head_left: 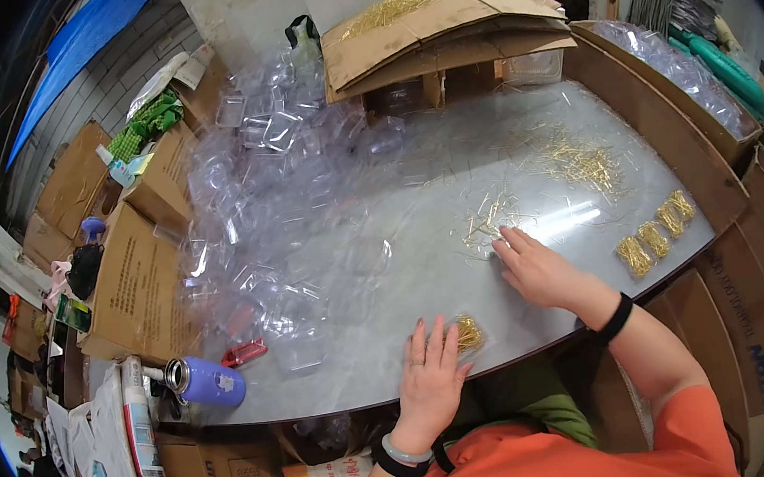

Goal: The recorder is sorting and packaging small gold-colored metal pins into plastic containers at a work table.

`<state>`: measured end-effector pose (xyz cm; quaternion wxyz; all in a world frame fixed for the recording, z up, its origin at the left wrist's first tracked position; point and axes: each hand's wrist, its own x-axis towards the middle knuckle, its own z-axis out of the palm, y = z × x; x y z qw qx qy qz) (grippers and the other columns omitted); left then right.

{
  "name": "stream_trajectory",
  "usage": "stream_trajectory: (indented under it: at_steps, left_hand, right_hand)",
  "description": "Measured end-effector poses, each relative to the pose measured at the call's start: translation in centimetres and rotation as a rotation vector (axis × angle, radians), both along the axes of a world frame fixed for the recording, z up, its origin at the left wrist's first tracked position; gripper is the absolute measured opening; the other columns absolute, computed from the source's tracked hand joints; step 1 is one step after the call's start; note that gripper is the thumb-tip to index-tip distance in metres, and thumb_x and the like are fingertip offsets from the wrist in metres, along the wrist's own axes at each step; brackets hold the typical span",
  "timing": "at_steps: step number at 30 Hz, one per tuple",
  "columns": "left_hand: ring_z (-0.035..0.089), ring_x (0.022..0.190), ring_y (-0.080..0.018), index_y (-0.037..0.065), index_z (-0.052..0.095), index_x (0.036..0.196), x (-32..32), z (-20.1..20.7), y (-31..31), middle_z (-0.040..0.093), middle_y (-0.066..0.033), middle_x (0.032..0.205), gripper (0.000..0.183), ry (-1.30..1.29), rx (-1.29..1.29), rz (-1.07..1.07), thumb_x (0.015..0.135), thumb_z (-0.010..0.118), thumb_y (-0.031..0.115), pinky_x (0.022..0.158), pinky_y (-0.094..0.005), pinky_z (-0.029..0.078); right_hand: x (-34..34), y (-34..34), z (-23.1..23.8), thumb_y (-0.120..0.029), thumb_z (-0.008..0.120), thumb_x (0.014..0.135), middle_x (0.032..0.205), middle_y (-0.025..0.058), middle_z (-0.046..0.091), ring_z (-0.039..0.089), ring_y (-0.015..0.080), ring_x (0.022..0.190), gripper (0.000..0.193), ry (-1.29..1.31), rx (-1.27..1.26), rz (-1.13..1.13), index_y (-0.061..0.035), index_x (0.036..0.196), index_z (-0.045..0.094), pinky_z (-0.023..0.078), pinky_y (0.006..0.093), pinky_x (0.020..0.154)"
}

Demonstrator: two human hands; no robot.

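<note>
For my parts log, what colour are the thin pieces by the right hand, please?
The thin pieces are gold, seen in the head view.

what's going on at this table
The person's left hand is beside a small clear container of thin gold-coloured sticks; the right hand has its fingertips at a loose scatter of sticks. Four similar filled containers line the right edge of the table, and clear plastic boxes are heaped on the left.
</note>
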<state>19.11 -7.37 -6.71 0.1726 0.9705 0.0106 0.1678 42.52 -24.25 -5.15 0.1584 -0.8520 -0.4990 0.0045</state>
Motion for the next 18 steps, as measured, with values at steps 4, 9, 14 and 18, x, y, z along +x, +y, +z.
stream_trajectory:
  at_steps: [4, 9, 14, 18]
  left_hand:
    - [0.033, 0.144, -0.047, 0.001, 0.045, 0.149, -0.4, -0.2, 1.4, 0.039, -0.0211, 0.156, 0.063, 0.027, 0.107, 0.125, 0.096, 0.066, 0.025, 0.118, -0.0595, 0.029]
    - [0.03, 0.146, -0.0475, 0.0, 0.038, 0.153, -0.8, -0.2, 3.5, 0.035, -0.0225, 0.158, 0.073, -0.018, 0.076, 0.258, 0.094, 0.069, 0.029, 0.12, -0.0604, 0.025]
    - [0.046, 0.131, -0.0445, -0.001, 0.051, 0.14, -2.2, 0.6, 1.9, 0.05, -0.0215, 0.143, 0.061, -0.223, 0.014, 0.244, 0.088, 0.076, 0.022, 0.11, -0.0547, 0.037]
    - [0.06, 0.1, -0.036, 0.002, 0.069, 0.11, -2.7, -0.3, -0.8, 0.064, -0.0143, 0.11, 0.029, -0.306, -0.093, 0.081, 0.085, 0.078, 0.013, 0.089, -0.0448, 0.048]
  right_hand:
    - [-2.3, 0.0, -0.4, -0.017, 0.06, 0.096, 0.148, 0.0316, 0.046, 0.044, 0.0474, 0.138, 0.05, -0.031, -0.075, 0.001, 0.0085, 0.138, 0.048, 0.038, 0.0489, 0.116]
    - [-8.6, -1.2, 0.4, -0.032, 0.061, 0.098, 0.152, 0.0271, 0.044, 0.041, 0.0428, 0.142, 0.059, -0.093, -0.045, 0.023, 0.0063, 0.141, 0.048, 0.033, 0.0518, 0.119]
    - [-8.8, -2.3, -0.7, -0.04, 0.062, 0.098, 0.156, 0.021, 0.042, 0.037, 0.0404, 0.146, 0.061, -0.196, -0.04, -0.06, -0.0009, 0.144, 0.05, 0.028, 0.0544, 0.121]
    - [-7.9, -2.8, -2.2, -0.035, 0.07, 0.092, 0.149, 0.0205, 0.048, 0.041, 0.0404, 0.141, 0.058, -0.053, 0.172, -0.081, -0.0027, 0.138, 0.054, 0.03, 0.0538, 0.118]
